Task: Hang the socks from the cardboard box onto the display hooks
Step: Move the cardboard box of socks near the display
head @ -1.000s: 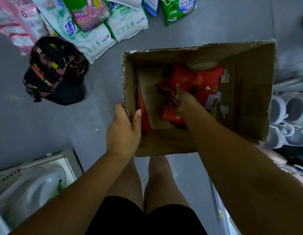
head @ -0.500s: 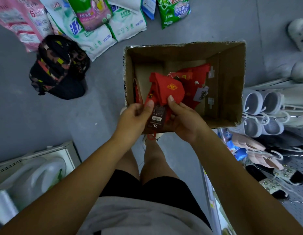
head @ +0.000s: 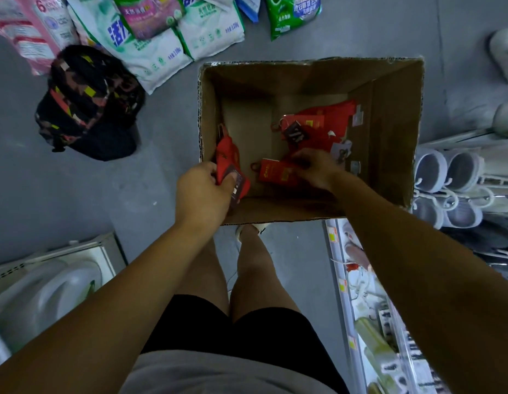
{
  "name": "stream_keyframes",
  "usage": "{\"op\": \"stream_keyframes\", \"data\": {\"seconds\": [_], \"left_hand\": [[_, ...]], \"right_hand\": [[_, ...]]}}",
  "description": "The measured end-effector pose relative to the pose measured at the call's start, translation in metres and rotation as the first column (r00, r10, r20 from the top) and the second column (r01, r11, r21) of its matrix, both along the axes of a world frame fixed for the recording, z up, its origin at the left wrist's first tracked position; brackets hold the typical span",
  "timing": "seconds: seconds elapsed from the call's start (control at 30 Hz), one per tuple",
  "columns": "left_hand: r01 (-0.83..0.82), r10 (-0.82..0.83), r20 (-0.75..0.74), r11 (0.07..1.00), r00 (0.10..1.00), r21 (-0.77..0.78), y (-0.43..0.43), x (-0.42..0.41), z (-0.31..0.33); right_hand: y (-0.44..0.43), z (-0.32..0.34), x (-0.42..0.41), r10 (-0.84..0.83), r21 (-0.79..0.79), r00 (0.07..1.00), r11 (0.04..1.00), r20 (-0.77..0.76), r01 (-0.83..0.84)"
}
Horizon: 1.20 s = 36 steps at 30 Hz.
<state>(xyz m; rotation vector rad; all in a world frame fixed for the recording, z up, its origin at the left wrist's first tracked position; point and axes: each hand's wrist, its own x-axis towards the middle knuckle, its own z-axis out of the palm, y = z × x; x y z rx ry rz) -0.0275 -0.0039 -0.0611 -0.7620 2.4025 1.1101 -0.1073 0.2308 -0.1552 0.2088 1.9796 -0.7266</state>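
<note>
Left hand (head: pixel 202 191) is gripping a red fabric sock pair with a dark card label (head: pixel 227 159). Thumb and fingers are wrapping the label end, holding it at the near-left inner corner of the open brown cardboard box (head: pixel 389 132). Right hand (head: pixel 315 169) is reaching down inside the box, fingers bending onto the right edge of a flat red carded sock pack (head: pixel 274 174) lying on the box bottom. It is touching, but can't tell if the pinch is closed. A loose heap of red tagged socks (head: pixel 318 123) is lying toward the far right of the box bottom.

Step in hand: picking socks out of the box, hanging not started. Next move probably calls for firming the right-hand pinch, lifting both items clear of the box walls, then turning to the hooks with the small red hanger loop (head: pixel 255 166) leading. White slippers on wire hooks (head: pixel 446 172) are hanging just right of the box. The sock hooks themselves aren't identifiable here.
</note>
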Motion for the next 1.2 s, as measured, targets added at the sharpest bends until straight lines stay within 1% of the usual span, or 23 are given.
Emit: {"op": "stream_keyframes", "data": {"seconds": [0.1, 0.2, 0.27, 0.3, 0.33, 0.37, 0.43, 0.5, 0.6, 0.67, 0.77, 0.83, 0.9, 0.97, 1.07, 1.2], "left_hand": [[0.013, -0.013, -0.034, 1.000, 0.999, -0.002, 0.001, 0.003, -0.006], [0.020, -0.020, -0.053, 1.000, 0.998, -0.018, 0.001, 0.003, -0.009], [-0.002, 0.002, -0.048, 1.000, 0.999, 0.005, 0.001, 0.003, -0.011], [-0.009, 0.010, -0.040, 1.000, 0.999, 0.016, 0.000, 0.003, -0.011], [-0.011, 0.012, -0.033, 1.000, 0.999, 0.026, 0.000, 0.003, -0.011], [-0.010, 0.011, -0.028, 0.999, 1.000, 0.036, 0.000, 0.003, -0.010], [-0.003, 0.004, -0.026, 0.999, 1.000, 0.042, 0.000, 0.003, -0.007], [-0.010, 0.010, -0.010, 0.998, 1.000, 0.064, 0.000, 0.003, -0.002], [-0.057, 0.046, 0.072, 0.986, 0.996, 0.159, 0.000, 0.004, 0.008], [-0.061, 0.039, 0.117, 0.979, 0.992, 0.195, 0.000, 0.004, 0.018], [-0.079, 0.041, 0.134, 0.952, 0.990, 0.294, 0.001, 0.006, 0.039], [-0.060, 0.009, 0.143, 0.932, 0.990, 0.357, 0.000, 0.008, 0.056], [-0.030, -0.024, 0.133, 0.920, 0.991, 0.390, 0.000, 0.009, 0.073], [0.010, -0.036, 0.059, 0.922, 0.998, 0.386, 0.002, 0.007, 0.093], [0.027, -0.006, -0.057, 0.931, 0.998, 0.365, 0.003, 0.003, 0.122], [0.086, -0.012, -0.161, 0.882, 0.987, 0.463, 0.003, -0.011, 0.160]], "right_hand": [[-0.009, -0.038, -0.001, 0.215, 0.057, 0.977, 0.975, -0.015, -0.214], [-0.014, -0.070, 0.002, 0.468, 0.199, 0.882, 0.871, -0.057, -0.449], [-0.014, -0.076, 0.002, 0.559, 0.294, 0.829, 0.791, 0.008, -0.536], [-0.012, -0.075, 0.003, 0.553, 0.320, 0.833, 0.784, 0.029, -0.532], [-0.011, -0.074, 0.004, 0.516, 0.319, 0.856, 0.810, 0.011, -0.492], [-0.010, -0.071, 0.004, 0.449, 0.291, 0.893, 0.856, -0.011, -0.427], [-0.005, -0.062, 0.004, 0.258, 0.193, 0.964, 0.951, -0.064, -0.242], [-0.004, -0.040, 0.002, 0.108, 0.102, 0.990, 0.990, -0.093, -0.098], [-0.005, 0.006, -0.003, -0.032, -0.011, 0.990, 0.999, -0.139, 0.030], [-0.003, 0.035, -0.002, -0.130, -0.076, 0.978, 0.990, -0.162, 0.119], [0.002, 0.076, 0.004, -0.213, -0.114, 0.942, 0.975, -0.258, 0.189], [0.005, 0.106, 0.014, -0.319, -0.183, 0.899, 0.944, -0.299, 0.274], [0.008, 0.135, 0.029, -0.440, -0.259, 0.827, 0.894, -0.349, 0.366], [0.009, 0.165, 0.047, -0.570, -0.345, 0.729, 0.818, -0.379, 0.461], [0.006, 0.206, 0.073, -0.705, -0.414, 0.582, 0.709, -0.406, 0.571], [-0.005, 0.251, 0.102, -0.847, -0.521, 0.360, 0.527, -0.392, 0.672]]}}
